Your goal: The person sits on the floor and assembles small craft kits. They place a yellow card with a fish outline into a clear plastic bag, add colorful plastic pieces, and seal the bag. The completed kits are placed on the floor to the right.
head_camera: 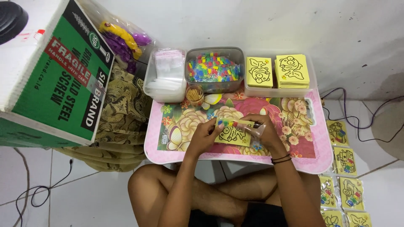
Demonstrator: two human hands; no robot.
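Over a small pink flower-printed table, my left hand and my right hand hold between them a clear plastic sleeve with a yellow card that has a black animal outline. A strip of small coloured pieces sits at the card's top edge, pinched by my left fingers. My right hand grips the sleeve's open end. Black bands circle my right wrist.
At the table's back stand a tub of clear bags, a tub of coloured pieces, a tray of yellow cards and a cup of sticks. Packed cards lie on the floor right; a cardboard box stands left.
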